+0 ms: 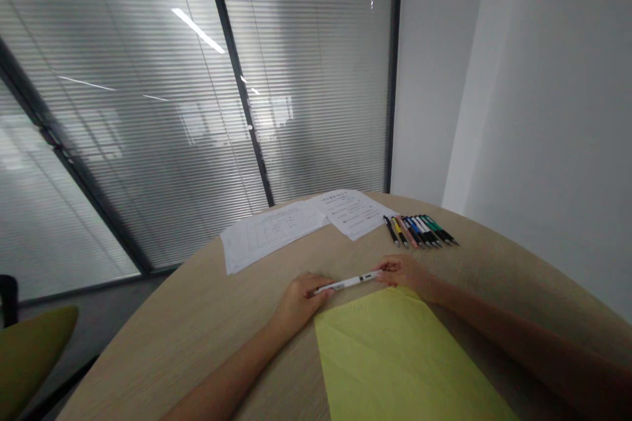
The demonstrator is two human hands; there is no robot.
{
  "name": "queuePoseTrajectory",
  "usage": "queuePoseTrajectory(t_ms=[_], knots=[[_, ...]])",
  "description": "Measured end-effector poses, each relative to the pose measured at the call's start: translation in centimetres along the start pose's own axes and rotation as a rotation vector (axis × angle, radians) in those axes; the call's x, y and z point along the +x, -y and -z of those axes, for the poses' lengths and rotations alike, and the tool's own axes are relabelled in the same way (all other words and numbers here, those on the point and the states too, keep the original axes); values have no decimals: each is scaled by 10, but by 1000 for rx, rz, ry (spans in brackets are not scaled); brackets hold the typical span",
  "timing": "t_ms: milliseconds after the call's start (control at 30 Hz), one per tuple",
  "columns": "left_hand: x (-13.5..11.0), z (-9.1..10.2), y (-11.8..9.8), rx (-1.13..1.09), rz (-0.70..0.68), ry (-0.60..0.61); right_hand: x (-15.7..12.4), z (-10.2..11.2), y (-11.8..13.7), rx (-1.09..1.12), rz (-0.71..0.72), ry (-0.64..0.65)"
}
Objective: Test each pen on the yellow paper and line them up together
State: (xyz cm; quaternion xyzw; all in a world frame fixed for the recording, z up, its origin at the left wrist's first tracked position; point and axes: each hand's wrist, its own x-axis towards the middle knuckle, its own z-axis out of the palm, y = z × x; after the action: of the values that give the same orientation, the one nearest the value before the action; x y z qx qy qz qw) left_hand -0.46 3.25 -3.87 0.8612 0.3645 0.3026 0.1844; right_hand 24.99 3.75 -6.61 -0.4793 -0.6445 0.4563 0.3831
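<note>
A white pen (pixel 349 282) with dark marks is stretched between my two hands, just past the far edge of a yellow sheet (pixel 395 355). My left hand (pixel 302 301) pinches its left end between thumb and fingers. At the other end, the fingers of my right hand (pixel 402 272) are closed on the pen. The yellow sheet is creased and lies on the wooden table, with my right wrist close to its far right corner. Beyond my right hand, several pens (pixel 419 231) in various colours lie side by side in a row.
Printed papers (pixel 276 230) lie toward the far side of the round table (pixel 207 335), and another printed sheet (pixel 353 212) overlaps them beside the pens. A green chair (pixel 34 355) stands at the left. Behind the table are glass panels with blinds (pixel 316 79) and a white wall (pixel 543 112).
</note>
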Motion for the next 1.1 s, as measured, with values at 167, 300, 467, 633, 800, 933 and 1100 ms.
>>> queuePoseTrajectory(t_ms=[167,300,467,633,800,933,1100], knots=[[-1,-1,0,1,-63,-13,0,-1,3,78,0,-2],[-1,-1,-2,5,-103,-21,0,-3,4,48,2,13],[0,-1,-2,-12,-33,-58,3,-5,-1,22,17,9],[0,-1,2,-19,75,-114,3,-5,-2,100,50,12],[-1,-1,0,-26,48,-93,-1,-4,-1,4,48,29],[-1,0,-1,-48,27,-76,0,-4,-3,-76,43,32],[0,-1,1,-63,69,-103,-1,-5,-1,-27,64,55]])
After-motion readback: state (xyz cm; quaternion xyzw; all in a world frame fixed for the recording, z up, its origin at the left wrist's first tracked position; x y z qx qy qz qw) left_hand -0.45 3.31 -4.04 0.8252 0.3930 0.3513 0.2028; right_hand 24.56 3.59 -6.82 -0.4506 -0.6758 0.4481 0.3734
